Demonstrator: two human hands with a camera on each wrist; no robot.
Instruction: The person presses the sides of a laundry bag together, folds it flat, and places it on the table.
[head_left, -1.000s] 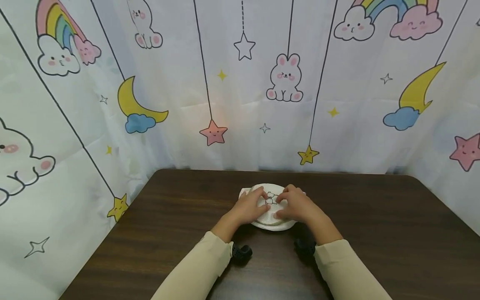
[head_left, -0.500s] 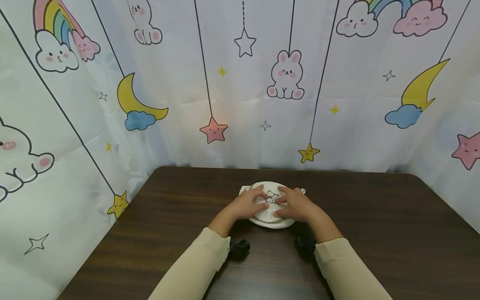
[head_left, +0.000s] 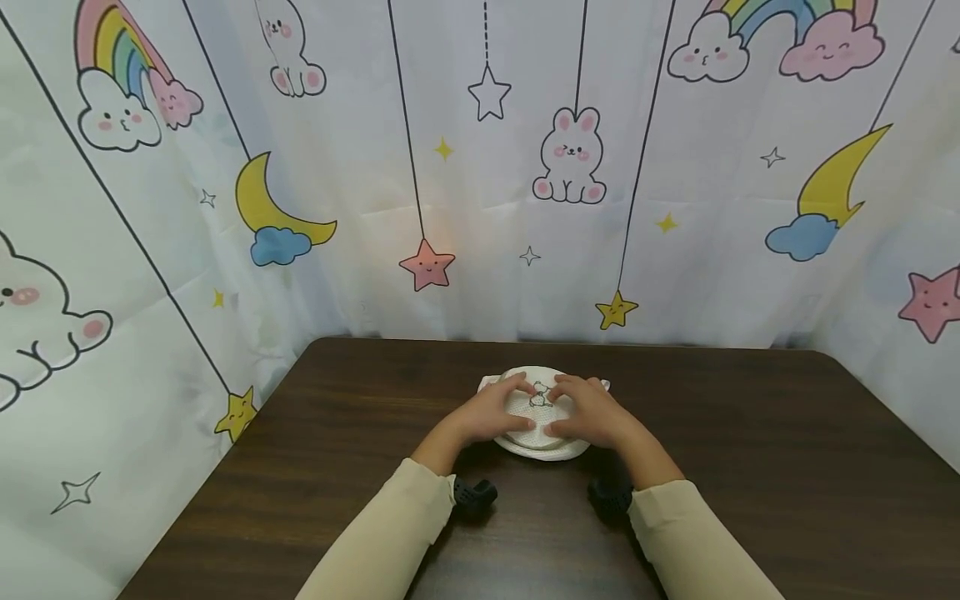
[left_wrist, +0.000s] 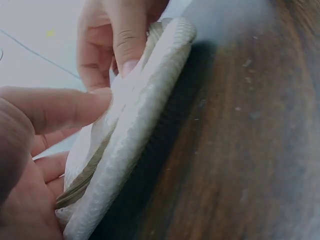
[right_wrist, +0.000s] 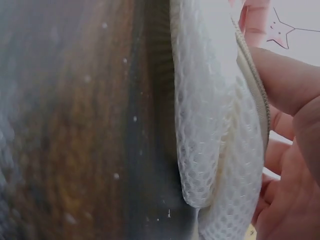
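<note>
Roundish white mesh pouch lies flat on the worktop, smack between the left hand and right hand, neither really nearer, each grip loosely spread over its top.

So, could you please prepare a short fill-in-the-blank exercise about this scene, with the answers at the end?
1. The table under the mesh bag has a dark ____ colour.
2. In the head view, the hand to the right of the small drawing is the person's ____ one.
3. The mesh bag itself is mostly ____ in colour.
4. Both moons on the curtain are ____.

Missing words: brown; right; white; yellow.
</note>
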